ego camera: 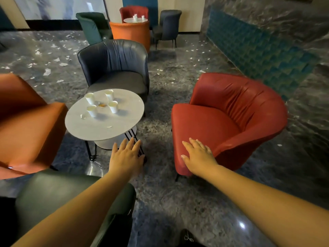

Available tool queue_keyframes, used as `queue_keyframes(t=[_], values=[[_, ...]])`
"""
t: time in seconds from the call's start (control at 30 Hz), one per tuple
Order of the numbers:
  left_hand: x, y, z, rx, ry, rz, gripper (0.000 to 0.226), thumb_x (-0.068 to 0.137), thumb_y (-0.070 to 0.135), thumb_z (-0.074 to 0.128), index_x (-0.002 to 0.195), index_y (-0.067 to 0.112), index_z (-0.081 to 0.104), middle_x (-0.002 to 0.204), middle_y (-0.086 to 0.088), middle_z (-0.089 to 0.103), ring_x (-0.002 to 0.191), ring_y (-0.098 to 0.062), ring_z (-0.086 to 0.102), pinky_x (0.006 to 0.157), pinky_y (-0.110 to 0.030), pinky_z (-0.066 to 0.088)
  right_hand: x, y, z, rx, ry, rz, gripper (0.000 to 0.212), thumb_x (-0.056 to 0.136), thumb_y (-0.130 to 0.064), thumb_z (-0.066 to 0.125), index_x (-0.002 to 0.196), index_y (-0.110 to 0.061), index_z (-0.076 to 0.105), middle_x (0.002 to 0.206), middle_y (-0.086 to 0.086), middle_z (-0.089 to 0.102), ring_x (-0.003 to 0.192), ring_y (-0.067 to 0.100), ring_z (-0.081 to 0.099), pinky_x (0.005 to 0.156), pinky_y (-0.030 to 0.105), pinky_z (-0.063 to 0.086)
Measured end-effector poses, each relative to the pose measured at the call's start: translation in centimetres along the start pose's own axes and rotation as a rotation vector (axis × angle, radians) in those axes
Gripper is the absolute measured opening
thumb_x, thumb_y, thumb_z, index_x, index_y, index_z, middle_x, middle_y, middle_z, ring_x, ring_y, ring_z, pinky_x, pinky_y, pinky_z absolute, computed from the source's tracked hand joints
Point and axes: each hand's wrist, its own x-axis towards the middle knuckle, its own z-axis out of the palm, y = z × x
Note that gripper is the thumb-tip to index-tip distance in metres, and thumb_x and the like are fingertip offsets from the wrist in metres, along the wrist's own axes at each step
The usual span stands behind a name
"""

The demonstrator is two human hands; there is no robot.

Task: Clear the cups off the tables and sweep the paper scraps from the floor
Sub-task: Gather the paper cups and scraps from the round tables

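Four white paper cups (102,105) stand near the far left part of the round grey table (114,129) ahead of me, grouped close together, with a small orange-and-dark item lying among them that I cannot identify. Two small white scraps lie on the tabletop nearer to me. A second, distant table (130,21) at the back of the room carries more white cups (138,18); I cannot count them with certainty.

My left hand (127,155) reaches forward with fingers straight and spread, holding nothing, hovering in front of the near edge of the table over its black wire legs. My right hand (198,155) is also open and empty, fingers extended, lying over the front edge of the red armchair (231,118) on my right; it appears to rest on the seat, though I cannot be sure of contact.

Paper scraps (47,72) litter the dark marble floor (169,202), thickest at the far left and scattered along the right side by a teal tiled wall (258,50). A dark blue armchair (115,65) sits behind the table, an orange chair (26,125) to its left, and a dark green chair (71,193) lies directly below my left arm.
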Motion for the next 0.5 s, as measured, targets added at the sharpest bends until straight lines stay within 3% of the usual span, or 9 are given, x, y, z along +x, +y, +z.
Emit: queue_keyframes(t=[0.27,0.5], values=[[7.6,-1.7,-0.4,-0.031,-0.016,-0.142,0.065,0.099,0.057,0.021,0.156,0.029,0.008,0.164,0.0,0.007,0.151,-0.025,0.003,0.12,-0.051,0.004,11.9,0.5,-2.0,-0.04,-0.11,-0.109,0.061,0.097,-0.046,0.039,0.152,-0.03,0.019,0.161,0.0,0.009,0.148,0.023,0.006,0.117,0.045,0.008],[14.0,-8.2,0.7,-0.019,-0.049,-0.251,0.064,0.099,0.056,0.02,0.156,0.029,0.008,0.164,0.0,0.005,0.151,-0.025,0.002,0.119,-0.051,0.0,22.4,-3.8,-2.0,-0.025,-0.157,-0.19,0.06,0.098,-0.047,0.037,0.152,-0.03,0.016,0.161,0.0,0.007,0.148,0.023,0.003,0.118,0.046,0.006]])
